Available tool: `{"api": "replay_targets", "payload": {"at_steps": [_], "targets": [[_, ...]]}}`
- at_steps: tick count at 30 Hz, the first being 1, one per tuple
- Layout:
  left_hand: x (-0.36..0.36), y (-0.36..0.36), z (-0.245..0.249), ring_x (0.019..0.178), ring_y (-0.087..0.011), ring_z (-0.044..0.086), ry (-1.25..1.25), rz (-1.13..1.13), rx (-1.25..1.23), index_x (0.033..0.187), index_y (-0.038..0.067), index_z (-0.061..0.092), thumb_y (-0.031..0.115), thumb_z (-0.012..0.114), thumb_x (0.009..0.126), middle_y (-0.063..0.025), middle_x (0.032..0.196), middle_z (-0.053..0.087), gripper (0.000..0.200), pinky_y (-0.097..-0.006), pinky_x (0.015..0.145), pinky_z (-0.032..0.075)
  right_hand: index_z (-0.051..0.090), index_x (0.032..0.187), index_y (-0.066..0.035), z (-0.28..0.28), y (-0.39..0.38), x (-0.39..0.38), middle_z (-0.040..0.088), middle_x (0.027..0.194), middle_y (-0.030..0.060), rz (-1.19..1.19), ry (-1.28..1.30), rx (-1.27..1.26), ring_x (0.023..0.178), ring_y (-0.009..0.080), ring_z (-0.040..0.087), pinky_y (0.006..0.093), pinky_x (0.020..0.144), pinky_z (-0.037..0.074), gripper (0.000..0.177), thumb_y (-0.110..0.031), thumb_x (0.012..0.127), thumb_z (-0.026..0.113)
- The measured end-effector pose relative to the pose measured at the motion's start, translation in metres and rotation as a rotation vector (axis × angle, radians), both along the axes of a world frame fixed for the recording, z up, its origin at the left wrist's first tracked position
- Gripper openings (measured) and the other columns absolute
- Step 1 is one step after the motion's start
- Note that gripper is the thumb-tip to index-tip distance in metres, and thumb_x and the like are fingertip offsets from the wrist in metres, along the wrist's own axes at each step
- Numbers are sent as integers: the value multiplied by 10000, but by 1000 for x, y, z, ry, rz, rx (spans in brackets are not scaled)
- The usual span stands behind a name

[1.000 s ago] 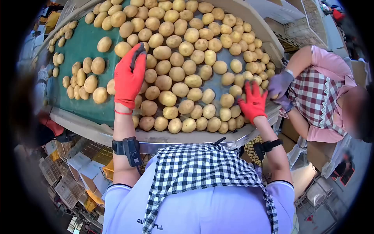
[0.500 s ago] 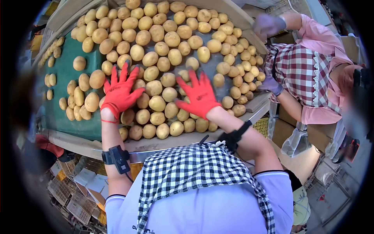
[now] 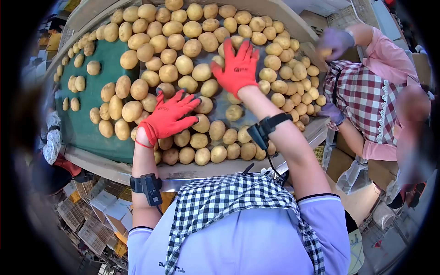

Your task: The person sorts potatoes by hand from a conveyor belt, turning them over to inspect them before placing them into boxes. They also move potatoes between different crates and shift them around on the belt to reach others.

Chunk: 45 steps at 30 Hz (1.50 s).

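Many potatoes (image 3: 184,65) cover a sorting table, lying on a grey metal surface (image 3: 220,106) and spilling onto a green belt (image 3: 104,52). My left hand (image 3: 169,114), in a red glove with dark fingertips, rests on the potatoes near the belt's edge, fingers spread. My right hand (image 3: 237,66), gloved the same way, lies palm down farther out over potatoes in the middle, its fingers apart. Neither hand is closed round a potato. What lies beneath the palms is hidden.
A wooden rim (image 3: 183,170) with a metal edge borders the table in front of me. At the right stands a co-worker in a checked apron (image 3: 360,96), one gloved hand (image 3: 337,42) raised. Stacked crates (image 3: 94,238) and a white box (image 3: 110,208) are at lower left.
My right hand has moved farther out across the potatoes. My left hand has shifted slightly nearer and turned rightward. Potatoes around the hands have rolled, baring some grey surface. The camera view has shifted a little.
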<state>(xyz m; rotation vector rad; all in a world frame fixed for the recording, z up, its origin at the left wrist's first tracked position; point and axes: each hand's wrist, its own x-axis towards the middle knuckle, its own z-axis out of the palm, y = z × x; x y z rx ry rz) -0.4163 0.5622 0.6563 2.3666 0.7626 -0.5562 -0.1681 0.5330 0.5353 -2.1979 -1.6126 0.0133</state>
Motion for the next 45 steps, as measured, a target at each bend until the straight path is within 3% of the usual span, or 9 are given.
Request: {"api": "replay_targets", "payload": {"at_steps": [6,13,15,17,24,30,35,38,45], "targets": [[3,-1,-12,1545,-379,284,-144,0,-182,1543,155,475,483,555,1027,-144,1611,432,617,-610,1242,68,427,1551,-128,14,-97,27,377,1572,279,301,-17,-256,1473,448,334,602,1209,233,746,-414,898,648],[-6,-21,-57,1469,-409,390,-349,-157,-243,1490,52,500,498,521,1019,-200,1506,527,649,-512,1265,189,352,1601,-163,-10,-31,70,299,1625,294,-118,-85,-185,1504,502,254,643,1210,165,696,-483,1004,516],[-2,-19,-57,1446,-404,416,-325,-163,-278,1483,50,507,503,519,1017,-203,1490,538,650,-505,1256,210,407,1562,-142,4,-7,35,323,1602,293,-42,62,-162,1462,519,287,641,1206,154,771,-584,945,544],[-3,-19,-58,1423,-398,442,-317,-166,-292,1476,48,514,508,517,1015,-207,1474,549,652,-498,1248,231,377,1578,-130,2,-7,-4,311,1607,282,-18,-132,-166,1463,524,276,658,1208,130,880,-660,900,564],[-1,-23,-67,1355,-380,520,-337,-169,-318,1455,41,534,522,511,1008,-218,1424,582,658,-477,1223,294,344,1584,-84,39,-117,-6,337,1609,221,318,-165,-389,1499,520,221,622,1245,84,972,-609,835,671],[4,-17,-35,1238,-389,584,-271,-131,-371,1428,65,573,500,531,1002,-202,1345,625,611,-474,1086,439,498,1501,-181,41,-113,32,458,1521,194,278,77,-301,1426,496,355,633,1177,250,647,-426,919,641],[15,-17,-15,1304,-373,576,-162,-47,-427,1436,45,573,462,579,1013,-205,1411,613,594,-438,1103,460,500,1499,-201,61,2,-16,427,1529,258,324,133,160,1423,484,362,601,1177,284,648,-387,900,661],[17,-20,-15,1282,-372,589,-201,-47,-418,1430,49,579,468,572,1011,-202,1391,625,592,-437,1090,468,522,1477,-198,51,41,-48,450,1506,239,331,166,99,1387,461,403,568,1154,332,624,-322,887,681],[14,-23,-23,1233,-368,620,-229,-29,-413,1415,60,592,481,556,1006,-195,1345,653,589,-434,1059,488,560,1434,-169,34,-16,-22,491,1459,216,436,323,189,1319,422,483,507,1109,420,609,-193,852,735]]}}
